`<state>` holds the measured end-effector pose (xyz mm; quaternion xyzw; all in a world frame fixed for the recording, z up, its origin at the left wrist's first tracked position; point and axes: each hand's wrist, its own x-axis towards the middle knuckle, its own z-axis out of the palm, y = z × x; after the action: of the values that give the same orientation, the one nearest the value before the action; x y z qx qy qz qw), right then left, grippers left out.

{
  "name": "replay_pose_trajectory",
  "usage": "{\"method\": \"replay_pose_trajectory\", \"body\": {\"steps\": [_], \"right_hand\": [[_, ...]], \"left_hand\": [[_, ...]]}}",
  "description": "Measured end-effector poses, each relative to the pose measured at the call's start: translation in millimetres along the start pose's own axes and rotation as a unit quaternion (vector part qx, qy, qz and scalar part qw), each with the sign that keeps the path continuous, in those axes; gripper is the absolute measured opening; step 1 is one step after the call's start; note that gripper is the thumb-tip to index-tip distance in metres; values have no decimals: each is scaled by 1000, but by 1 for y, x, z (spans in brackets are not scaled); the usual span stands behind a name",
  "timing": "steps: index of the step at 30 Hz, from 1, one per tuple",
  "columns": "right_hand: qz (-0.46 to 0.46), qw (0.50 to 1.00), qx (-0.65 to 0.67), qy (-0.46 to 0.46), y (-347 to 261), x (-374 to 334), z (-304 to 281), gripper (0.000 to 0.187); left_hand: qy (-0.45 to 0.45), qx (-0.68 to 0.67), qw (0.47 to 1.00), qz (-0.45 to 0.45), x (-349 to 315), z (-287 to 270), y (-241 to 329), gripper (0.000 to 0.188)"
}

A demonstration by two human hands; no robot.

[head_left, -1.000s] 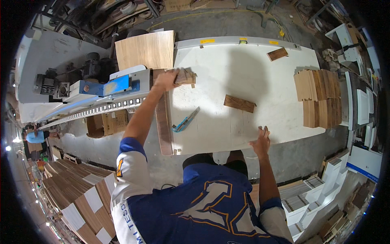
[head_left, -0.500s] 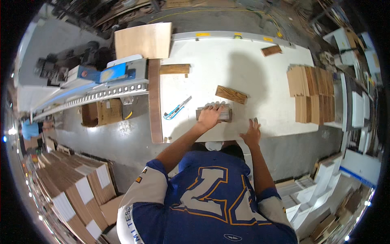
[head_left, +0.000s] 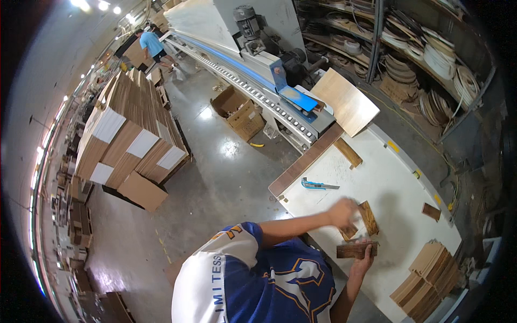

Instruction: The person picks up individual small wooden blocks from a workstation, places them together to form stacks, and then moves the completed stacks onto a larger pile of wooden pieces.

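My right hand (head_left: 364,257) is closed on a small dark brown wood block (head_left: 350,251), held up near the table's front edge. Just beyond it my left hand (head_left: 343,213) is smeared by motion, its fingers curled; whether they hold anything cannot be made out. A grained wood piece (head_left: 349,232) lies partly hidden below the left hand. Beside that hand a longer grained wood strip (head_left: 369,217) rests on the white tabletop (head_left: 323,207). To the left lies a blue utility knife (head_left: 319,184).
Stacked wood pieces (head_left: 428,277) stand at the table's right end. A small brown block (head_left: 431,211) and a wood strip (head_left: 348,153) lie farther off. A roller conveyor (head_left: 245,81), a cardboard box (head_left: 237,113) and a large panel stack (head_left: 129,129) are leftward. One person (head_left: 152,46) stands far back.
My view has swung left. The right hand, spread and without anything in it before, now holds the dark wood block. My left hand has lifted off the ribbed grey block it pressed on.
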<state>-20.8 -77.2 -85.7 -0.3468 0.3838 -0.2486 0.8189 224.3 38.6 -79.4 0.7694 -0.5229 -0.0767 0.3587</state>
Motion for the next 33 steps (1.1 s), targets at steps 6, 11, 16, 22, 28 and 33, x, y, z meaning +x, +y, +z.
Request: {"method": "replay_pose_trajectory", "body": {"steps": [6, 11, 16, 22, 28, 33], "right_hand": [[-11, 998, -62, 27, -52, 11, -16, 37], [-36, 988, -148, -10, -72, 4, -2, 39], [-117, 953, -273, -65, -67, 11, -11, 37], [-146, 940, -286, -114, -74, 3, 17, 36], [-151, 874, -432, -161, -88, -12, 58, 25], [-190, 822, -483, -236, -88, -13, 63, 23]], "left_hand": [[-45, 239, 918, -314, -38, -34, -113, 74], [-37, 207, 936, -282, -70, -26, -144, 47], [198, 13, 912, -360, -72, -30, -104, 30], [128, -349, 868, -330, -83, -38, 25, 43], [-6, -207, 970, -127, -74, -56, 145, 45], [-29, -157, 979, -123, -74, -64, 152, 51]]}}
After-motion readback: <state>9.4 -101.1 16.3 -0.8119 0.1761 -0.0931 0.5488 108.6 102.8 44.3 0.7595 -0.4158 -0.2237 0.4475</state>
